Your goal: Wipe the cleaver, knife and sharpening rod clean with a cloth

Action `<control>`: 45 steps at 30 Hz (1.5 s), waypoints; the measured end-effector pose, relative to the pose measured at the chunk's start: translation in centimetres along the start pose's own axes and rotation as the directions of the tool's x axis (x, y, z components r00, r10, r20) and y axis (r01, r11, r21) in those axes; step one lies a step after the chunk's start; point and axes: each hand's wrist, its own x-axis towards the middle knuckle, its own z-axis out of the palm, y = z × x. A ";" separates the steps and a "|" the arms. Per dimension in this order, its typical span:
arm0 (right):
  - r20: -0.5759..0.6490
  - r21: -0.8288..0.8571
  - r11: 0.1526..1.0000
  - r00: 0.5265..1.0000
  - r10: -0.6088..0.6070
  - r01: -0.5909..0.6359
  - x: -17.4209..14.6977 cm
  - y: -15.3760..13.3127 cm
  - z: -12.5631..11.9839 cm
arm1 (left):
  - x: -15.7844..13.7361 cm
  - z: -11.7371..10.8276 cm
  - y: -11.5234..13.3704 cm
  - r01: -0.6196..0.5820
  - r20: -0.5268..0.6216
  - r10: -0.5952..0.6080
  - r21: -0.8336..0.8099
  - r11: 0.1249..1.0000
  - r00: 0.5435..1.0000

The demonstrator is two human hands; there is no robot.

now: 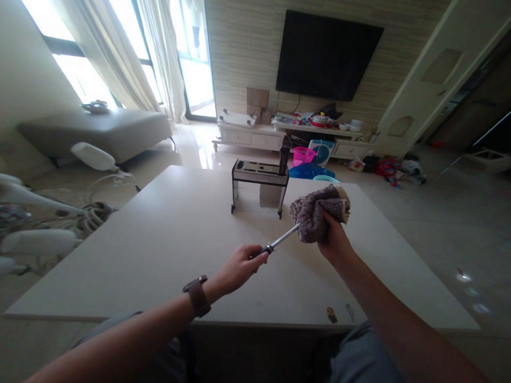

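Observation:
My left hand (pixel 245 265) grips the dark handle of a slim metal rod, which looks like a sharpening steel (pixel 285 236). Its far end disappears into a bunched brown-purple towel (pixel 312 214). My right hand (pixel 334 238) is closed around that towel, wrapping it about the rod above the table. Behind them stands a knife block (pixel 258 172) with a slotted dark top and clear lower part. A dark-handled knife (pixel 284 157) sits in its right end, with the broad blade showing below.
The white table (pixel 154 251) spreads under my hands. Two small stickers (pixel 331 314) lie near its front edge. Beyond the far edge are a pink basket (pixel 303 155) and a blue bag (pixel 309 170). A lamp with white shades (pixel 93 156) stands at left.

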 end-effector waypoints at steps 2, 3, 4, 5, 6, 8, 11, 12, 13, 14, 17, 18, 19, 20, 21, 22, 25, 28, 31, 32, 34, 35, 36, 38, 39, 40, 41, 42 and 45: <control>-0.042 0.006 0.996 0.996 0.084 -0.084 -1.4 0.8 1.0 | -0.1 0.3 0.1 -0.034 -0.027 0.035 0.043 0.998 0.999; -0.053 0.006 0.993 0.992 0.115 -0.114 -2.3 1.2 1.5 | -0.1 0.4 0.1 -0.050 -0.038 0.052 0.060 0.997 0.998; -0.052 0.003 0.992 0.990 0.127 -0.127 -3.1 1.7 2.0 | 0.0 0.5 0.1 -0.064 -0.048 0.068 0.076 0.995 0.996; -0.039 -0.005 0.991 0.990 0.136 -0.136 -4.0 2.2 2.5 | 0.0 0.6 0.0 -0.079 -0.058 0.084 0.092 0.993 0.995; -0.023 -0.016 0.990 0.990 0.139 -0.140 -4.8 2.7 2.9 | 0.1 0.7 -0.1 -0.094 -0.065 0.101 0.103 0.990 0.993; 0.008 -0.058 0.987 0.988 0.152 -0.152 -6.2 3.6 3.4 | 0.2 0.8 -0.3 -0.128 -0.072 0.137 0.109 0.986 0.988; 0.021 -0.123 0.983 0.990 0.142 -0.138 -7.4 4.6 3.6 | 0.4 0.8 -0.6 -0.166 -0.076 0.174 0.100 0.981 0.982; 0.016 -0.136 0.982 0.991 0.133 -0.129 -7.6 4.8 3.6 | 0.4 0.9 -0.6 -0.166 -0.081 0.175 0.101 0.981 0.981; 0.011 -0.145 0.982 0.992 0.126 -0.123 -7.6 4.9 3.6 | 0.4 0.9 -0.6 -0.161 -0.083 0.171 0.107 0.981 0.982; 0.006 -0.148 0.982 0.992 0.122 -0.120 -7.6 5.0 3.5 | 0.5 0.9 -0.6 -0.156 -0.084 0.166 0.113 0.981 0.983; 0.000 -0.145 0.981 0.992 0.129 -0.128 -7.4 4.9 3.4 | 0.5 0.9 -0.5 -0.158 -0.078 0.167 0.110 0.981 0.983; 0.002 -0.145 0.981 0.991 0.133 -0.131 -7.3 4.9 3.3 | 0.5 0.9 -0.5 -0.161 -0.075 0.170 0.106 0.981 0.983; 0.003 -0.147 0.980 0.991 0.136 -0.134 -7.3 4.8 3.3 | 0.5 0.9 -0.5 -0.165 -0.073 0.173 0.101 0.981 0.982; 0.003 -0.151 0.979 0.990 0.138 -0.136 -7.3 4.8 3.3 | 0.4 1.0 -0.5 -0.169 -0.073 0.176 0.097 0.981 0.982; 0.001 -0.157 0.978 0.991 0.137 -0.135 -7.3 4.8 3.3 | 0.4 1.0 -0.5 -0.172 -0.072 0.179 0.095 0.981 0.981; 0.000 -0.161 0.978 0.991 0.134 -0.132 -7.4 4.8 3.4 | 0.4 1.0 -0.5 -0.173 -0.072 0.180 0.093 0.981 0.981; -0.002 -0.163 0.978 0.992 0.130 -0.128 -7.5 4.8 3.4 | 0.4 1.0 -0.5 -0.164 -0.076 0.170 0.084 0.983 0.982; -0.005 -0.157 0.979 0.991 0.134 -0.133 -7.5 4.7 3.5 | 0.4 1.0 -0.6 -0.159 -0.079 0.165 0.079 0.984 0.983; -0.008 -0.155 0.979 0.991 0.131 -0.131 -7.5 4.7 3.5 | 0.4 1.0 -0.7 -0.166 -0.078 0.172 0.082 0.983 0.982; -0.009 -0.156 0.979 0.991 0.130 -0.130 -7.5 4.7 3.5 | 0.4 1.0 -0.7 -0.166 -0.078 0.172 0.085 0.983 0.982; -0.015 -0.161 0.978 0.991 0.129 -0.130 -7.5 4.8 3.5 | 0.5 1.0 -0.8 -0.162 -0.078 0.169 0.088 0.983 0.983; -0.017 -0.165 0.977 0.991 0.131 -0.132 -7.5 4.8 3.5 | 0.5 1.0 -0.9 -0.160 -0.078 0.167 0.087 0.983 0.983; -0.019 -0.169 0.976 0.991 0.133 -0.135 -7.5 4.8 3.5 | 0.5 1.0 -0.9 -0.159 -0.076 0.165 0.085 0.984 0.983; -0.018 -0.173 0.975 0.990 0.138 -0.139 -7.5 4.8 3.4 | 0.5 1.0 -0.9 -0.159 -0.074 0.165 0.083 0.984 0.984; -0.017 -0.172 0.975 0.990 0.140 -0.141 -7.5 4.8 3.4 | 0.5 1.0 -0.9 -0.159 -0.073 0.165 0.082 0.984 0.984; -0.016 -0.171 0.975 0.990 0.141 -0.142 -7.5 4.8 3.4 | 0.5 1.0 -0.8 -0.159 -0.074 0.165 0.083 0.984 0.984; -0.017 -0.169 0.976 0.990 0.138 -0.139 -7.5 4.8 3.4 | 0.4 1.0 -0.8 -0.158 -0.075 0.165 0.086 0.984 0.983; -0.016 -0.170 0.976 0.991 0.133 -0.134 -7.5 4.8 3.4 | 0.4 1.0 -0.7 -0.157 -0.077 0.164 0.088 0.984 0.983; -0.009 -0.178 0.976 0.992 0.128 -0.127 -7.5 4.8 3.4 | 0.3 1.0 -0.6 -0.149 -0.079 0.156 0.093 0.984 0.985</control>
